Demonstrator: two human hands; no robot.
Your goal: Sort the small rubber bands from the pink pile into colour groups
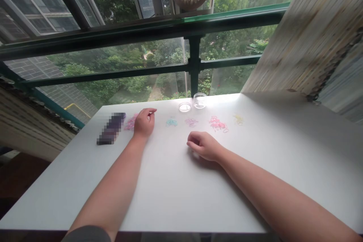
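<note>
My left hand (144, 123) is at the right edge of a pile of pink-purple elastic bands (130, 122), covering part of it. Its index finger stretches out to the right, with a gap above the thumb. My right hand (204, 146) rests nearer to me on the white table (164, 189), fingers curled in and thumb close to them; whatever may be between the fingertips is hidden. Beyond the hands lie small piles of thin elastic bands: turquoise (171, 121), light purple (191, 122), pink-red (218, 124) and pale yellow (238, 119).
A clear round container (200, 100) stands at the table's far edge, beside a shallow clear round lid (185, 107). A dark, pixelated oblong object (112, 128) lies at left. Behind the table are a green railing (194, 64) and window; a striped curtain (286, 45) hangs at right.
</note>
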